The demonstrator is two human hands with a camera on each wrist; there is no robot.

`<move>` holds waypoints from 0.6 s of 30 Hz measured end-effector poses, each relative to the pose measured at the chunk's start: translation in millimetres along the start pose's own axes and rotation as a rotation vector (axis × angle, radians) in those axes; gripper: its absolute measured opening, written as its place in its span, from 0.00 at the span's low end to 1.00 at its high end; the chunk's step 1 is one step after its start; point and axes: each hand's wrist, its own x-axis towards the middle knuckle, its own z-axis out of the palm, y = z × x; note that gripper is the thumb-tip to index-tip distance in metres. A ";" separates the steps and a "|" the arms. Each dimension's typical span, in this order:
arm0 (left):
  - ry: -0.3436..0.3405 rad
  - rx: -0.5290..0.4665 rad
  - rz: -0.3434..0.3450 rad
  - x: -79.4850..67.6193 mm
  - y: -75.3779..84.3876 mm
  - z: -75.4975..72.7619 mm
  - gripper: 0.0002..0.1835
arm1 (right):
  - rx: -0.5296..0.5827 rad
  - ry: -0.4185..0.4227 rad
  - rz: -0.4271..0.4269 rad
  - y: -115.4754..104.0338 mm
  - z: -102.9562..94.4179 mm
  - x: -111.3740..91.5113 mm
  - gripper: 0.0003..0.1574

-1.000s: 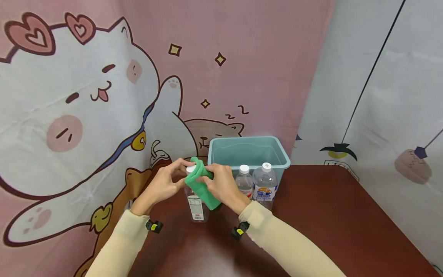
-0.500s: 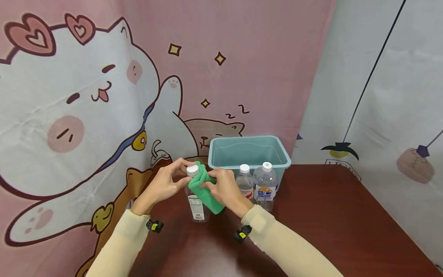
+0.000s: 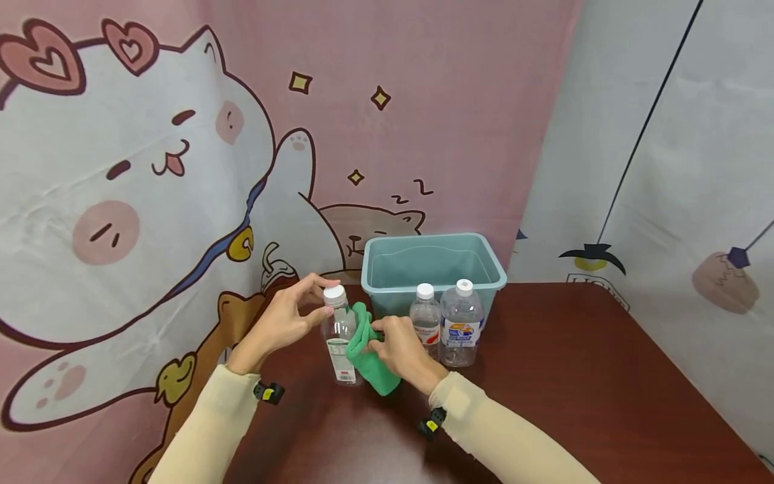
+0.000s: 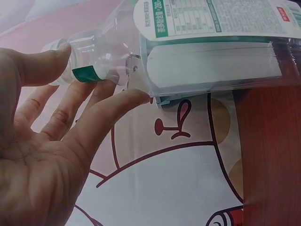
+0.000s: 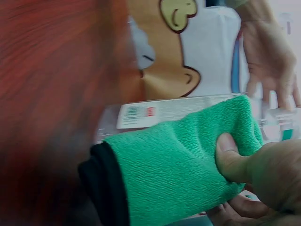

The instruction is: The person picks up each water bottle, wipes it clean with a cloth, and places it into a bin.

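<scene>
A clear plastic bottle (image 3: 341, 359) with a white cap (image 3: 334, 293) and a printed label stands upright on the table. My left hand (image 3: 284, 321) holds it by the neck; in the left wrist view, the thumb lies on one side of the neck and fingers pass behind it. My right hand (image 3: 406, 346) pinches a folded green cloth (image 3: 373, 366) just right of the bottle. The right wrist view shows the thumb pressing on the cloth (image 5: 164, 169), whose lower end has a black part. There the cloth covers some of the bottle, so I cannot tell whether they touch.
Two more capped clear bottles, a smaller one (image 3: 426, 316) and a wider one (image 3: 461, 329), stand to the right of my right hand. Behind them sits a light blue plastic bin (image 3: 434, 292). The dark red-brown table (image 3: 568, 376) extends right; a cartoon-printed curtain (image 3: 471, 121) hangs behind.
My right hand has moved the cloth down and to the right, off the bottle's neck, so the cap and neck now show. My left hand has stayed at the neck.
</scene>
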 end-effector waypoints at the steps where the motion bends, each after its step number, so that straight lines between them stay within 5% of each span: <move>1: 0.001 0.002 0.000 -0.2 0.1 -0.1 0.26 | -0.005 -0.014 0.004 3.4 3.7 -1.7 0.06; 10: -0.004 -0.004 0.016 0.7 1.1 1.2 0.26 | -0.073 -0.114 -0.006 26.0 27.4 -11.7 0.17; 18: -0.013 -0.010 0.012 2.4 -2.3 1.5 0.26 | -0.065 -0.114 -0.019 31.2 33.4 -14.9 0.19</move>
